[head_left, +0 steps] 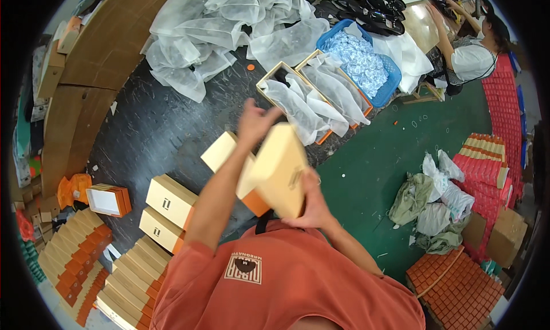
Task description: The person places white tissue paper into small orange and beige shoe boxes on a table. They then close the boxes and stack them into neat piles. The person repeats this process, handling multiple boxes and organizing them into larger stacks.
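My right hand (314, 203) grips a cream shoebox lid (282, 167) by its right side, tilted and a little blurred in front of my chest. Reaching out over the dark table, my left hand (255, 123) is empty with its fingers apart, short of the open boxes. Two open shoeboxes stand there side by side: a left box (274, 78) and a right box (317, 58), both with white wrapping sheets (298, 104) spilling over their edges. Under my left forearm sits a cream box (220, 151), and a cream-and-orange box (252, 199) shows partly behind the lid.
A blue basket (392, 72) of clear crumpled plastic stands behind the open boxes. White sheets (229, 26) pile at the back, near black shoes (375, 9). Closed shoeboxes (169, 201) are stacked at left. A co-worker (472, 55) sits far right; sacks (438, 201) lie on the green floor.
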Motion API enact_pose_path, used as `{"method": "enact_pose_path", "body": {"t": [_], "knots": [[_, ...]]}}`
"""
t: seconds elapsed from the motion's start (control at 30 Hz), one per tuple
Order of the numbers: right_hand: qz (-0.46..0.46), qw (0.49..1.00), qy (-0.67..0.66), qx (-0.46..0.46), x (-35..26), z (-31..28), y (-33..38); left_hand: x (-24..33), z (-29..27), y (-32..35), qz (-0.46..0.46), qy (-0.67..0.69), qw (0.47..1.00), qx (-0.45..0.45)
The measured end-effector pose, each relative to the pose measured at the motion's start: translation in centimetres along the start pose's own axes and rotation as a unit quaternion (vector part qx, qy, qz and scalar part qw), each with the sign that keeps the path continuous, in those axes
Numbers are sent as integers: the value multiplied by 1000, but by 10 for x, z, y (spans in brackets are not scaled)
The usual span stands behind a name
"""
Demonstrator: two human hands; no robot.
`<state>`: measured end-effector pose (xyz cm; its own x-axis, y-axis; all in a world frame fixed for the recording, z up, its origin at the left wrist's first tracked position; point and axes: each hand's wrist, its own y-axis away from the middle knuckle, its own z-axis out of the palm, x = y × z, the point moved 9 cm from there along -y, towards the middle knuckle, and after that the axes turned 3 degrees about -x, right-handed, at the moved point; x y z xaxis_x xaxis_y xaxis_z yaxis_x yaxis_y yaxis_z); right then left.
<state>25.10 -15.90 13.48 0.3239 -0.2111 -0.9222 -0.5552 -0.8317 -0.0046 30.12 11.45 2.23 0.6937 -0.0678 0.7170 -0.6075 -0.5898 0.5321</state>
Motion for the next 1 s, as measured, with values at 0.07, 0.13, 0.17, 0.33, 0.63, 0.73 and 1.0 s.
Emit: {"method": "enact_pose_path", "body": {"t": [0.07, 0.13, 0.17, 0.33, 0.63, 0.73, 1.0], "knots": [[76, 991, -69, 90, 31, -52, -2, -11, 82, 3, -56, 112, 990, -57], [123, 981, 32, 148, 58, -114, -10, -27, 119, 3, -59, 156, 984, -62], [130, 978, 75, 145, 67, -135, -15, -45, 123, -1, -56, 120, 990, -50], [125, 967, 218, 28, 96, -114, -6, -49, 109, 87, -161, 228, 956, -85], [104, 909, 402, -24, 84, -37, -42, 46, 15, -6, 71, -301, 950, -31], [131, 898, 409, -97, 80, -15, -109, 28, 4, -23, 1, -242, 969, 56], [87, 911, 372, -153, 83, -3, -132, 1, -32, -14, 152, -79, 956, 236]]}}
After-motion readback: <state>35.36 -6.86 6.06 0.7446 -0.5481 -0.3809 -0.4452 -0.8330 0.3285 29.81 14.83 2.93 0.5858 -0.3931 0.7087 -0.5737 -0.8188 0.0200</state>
